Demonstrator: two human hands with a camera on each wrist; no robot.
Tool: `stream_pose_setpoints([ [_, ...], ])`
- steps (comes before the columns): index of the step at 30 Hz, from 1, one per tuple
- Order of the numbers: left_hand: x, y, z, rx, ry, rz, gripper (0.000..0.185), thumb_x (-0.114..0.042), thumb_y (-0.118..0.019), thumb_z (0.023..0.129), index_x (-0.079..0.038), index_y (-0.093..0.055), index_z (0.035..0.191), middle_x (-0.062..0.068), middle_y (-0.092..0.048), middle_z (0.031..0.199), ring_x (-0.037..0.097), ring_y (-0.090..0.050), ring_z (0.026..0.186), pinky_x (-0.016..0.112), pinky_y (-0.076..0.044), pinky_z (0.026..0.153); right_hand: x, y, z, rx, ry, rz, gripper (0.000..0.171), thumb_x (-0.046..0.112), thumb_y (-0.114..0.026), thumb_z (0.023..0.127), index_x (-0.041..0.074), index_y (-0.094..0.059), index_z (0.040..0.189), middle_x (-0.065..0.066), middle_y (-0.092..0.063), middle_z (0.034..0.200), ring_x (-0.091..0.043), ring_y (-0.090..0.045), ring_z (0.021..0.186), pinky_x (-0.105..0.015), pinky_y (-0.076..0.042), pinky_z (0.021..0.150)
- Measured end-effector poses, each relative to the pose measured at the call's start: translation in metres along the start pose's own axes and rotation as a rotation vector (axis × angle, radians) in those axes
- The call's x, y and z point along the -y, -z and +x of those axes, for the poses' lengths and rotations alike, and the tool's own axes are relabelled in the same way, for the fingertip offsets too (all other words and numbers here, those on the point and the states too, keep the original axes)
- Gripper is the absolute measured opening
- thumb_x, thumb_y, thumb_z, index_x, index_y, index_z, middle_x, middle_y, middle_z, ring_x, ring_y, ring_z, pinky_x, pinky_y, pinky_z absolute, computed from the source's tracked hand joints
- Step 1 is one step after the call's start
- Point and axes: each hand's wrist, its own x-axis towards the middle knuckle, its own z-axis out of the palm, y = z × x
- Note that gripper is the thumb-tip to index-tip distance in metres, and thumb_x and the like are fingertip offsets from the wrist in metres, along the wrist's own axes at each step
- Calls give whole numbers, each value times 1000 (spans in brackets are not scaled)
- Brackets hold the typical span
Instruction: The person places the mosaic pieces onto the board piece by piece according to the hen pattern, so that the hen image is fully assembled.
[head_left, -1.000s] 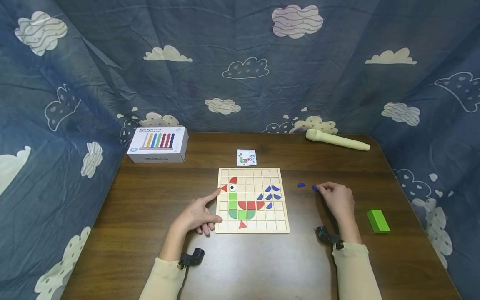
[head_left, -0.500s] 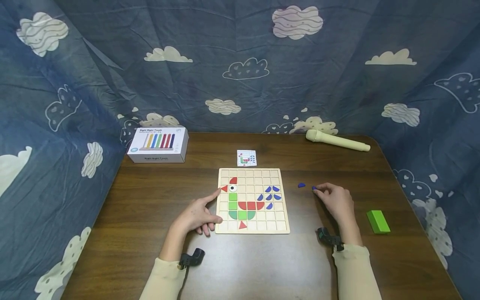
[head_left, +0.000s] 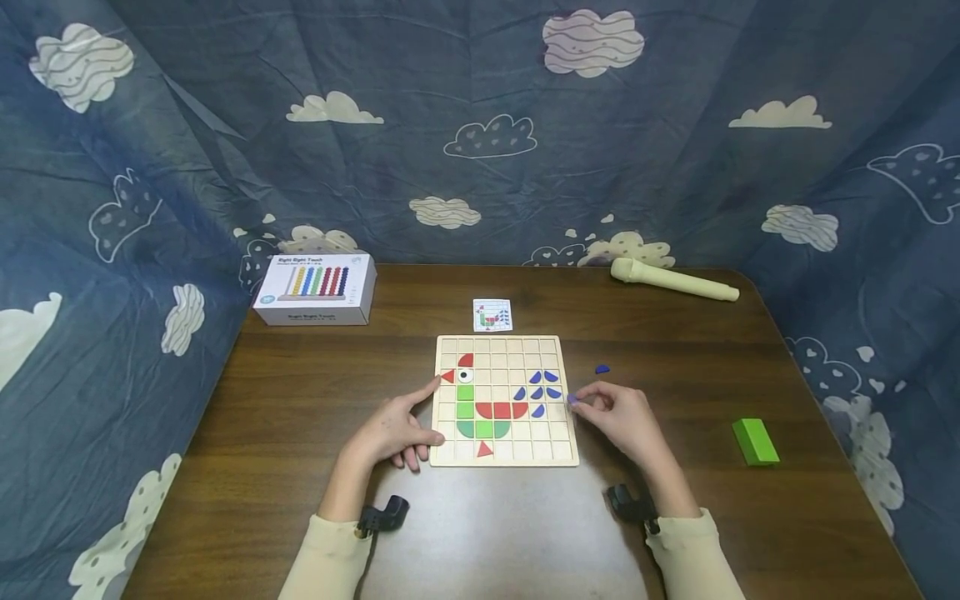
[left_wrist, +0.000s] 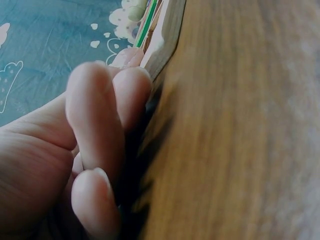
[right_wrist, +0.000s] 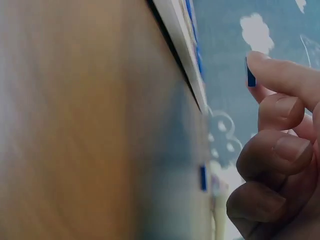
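1. The right hand (head_left: 626, 421) pinches a small blue piece (head_left: 573, 400) at its fingertips, just right of centre in the head view and at the board's right edge; the narrow pinch suits so thin a chip.
2. The right wrist view shows the piece (right_wrist: 250, 76) edge-on between thumb and forefinger, clear of the surface (head_left: 315, 400).
3. The left hand (head_left: 393, 429) rests at the board's left edge with fingers relaxed and forefinger out, gripping nothing; this likely steadies the board (head_left: 558, 454).
4. The board's grid holds a rooster figure: red, green and white pieces on the left, five blue pieces (head_left: 538, 392) as a tail on the right.
5. A spare blue piece (head_left: 602, 369) lies loose to the right of the board.
6. A pattern card (head_left: 492, 315) lies just above the board.
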Motion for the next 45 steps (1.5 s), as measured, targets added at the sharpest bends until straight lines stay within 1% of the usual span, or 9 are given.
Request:
stream_pose_setpoints([
  [5, -1, 1, 0, -6, 2, -3, 96, -29, -85, 80, -50, -27, 153, 12, -70, 64, 22, -66, 46, 27, -48, 38, 7, -15, 2, 55, 5, -18, 14, 28, -80, 85, 17, -76, 91, 5, -53, 60, -10, -45, 54, -24, -33, 50],
  [11, -2, 2, 0, -9, -6, -5, 96, -29, -85, 79, -49, -27, 154, 12, -70, 64, 22, -66, 46, 27, -49, 38, 7, -21, 3, 99, -14, -77, 14, 30, -79, 85, 19, -76, 93, 5, -52, 60, -12, -44, 54, -25, -30, 50],
  [22, 1, 2, 0, -5, 10, -15, 97, -31, -86, 78, -51, -27, 152, 12, -70, 64, 23, -67, 47, 27, -48, 38, 10, -24, 2, 110, -49, -111, 15, 33, -78, 86, 21, -75, 95, 4, -52, 61, -13, -44, 54, -26, -29, 50],
  [27, 2, 1, -1, 1, 8, -16, 96, -30, -85, 79, -51, -27, 153, 12, -69, 63, 23, -67, 46, 26, -47, 37, 12, -26, 0, 81, -24, -106, 14, 35, -78, 85, 23, -75, 91, 6, -51, 60, -12, -43, 54, -27, -29, 50],
  [30, 2, 1, -1, 3, 3, -16, 96, -30, -85, 80, -50, -26, 153, 12, -69, 63, 23, -67, 46, 26, -47, 37, 8, -24, 2, 34, -28, -87, 17, 37, -77, 87, 22, -74, 92, 5, -51, 60, -12, -44, 53, -26, -30, 48],
  [33, 2, 0, -1, 4, -3, -13, 96, -30, -85, 80, -49, -26, 154, 12, -69, 63, 22, -66, 46, 26, -48, 37, -3, -14, 9, -80, -61, -85, 24, 42, -75, 88, 18, -72, 92, 2, -53, 61, -14, -45, 53, -27, -32, 47],
  [37, 2, 1, -1, 3, 1, -15, 96, -31, -85, 80, -50, -26, 153, 12, -69, 63, 22, -66, 46, 26, -47, 38, -18, 1, 23, -191, -152, -177, 39, 51, -72, 88, 13, -67, 95, -3, -58, 69, -18, -50, 57, -29, -34, 47],
  [41, 2, 1, -1, 7, 7, -21, 96, -31, -85, 79, -51, -27, 153, 12, -69, 64, 23, -67, 46, 26, -47, 37, -26, 6, 35, -163, -245, -271, 53, 61, -67, 87, 10, -63, 101, -7, -65, 78, -21, -54, 62, -30, -37, 49],
  [45, 2, 1, 0, 8, -2, -20, 95, -31, -85, 80, -50, -27, 153, 12, -69, 64, 23, -67, 47, 26, -48, 38, -27, 5, 40, -161, -297, -300, 56, 62, -67, 86, 8, -64, 100, -11, -68, 82, -24, -56, 63, -32, -39, 47],
])
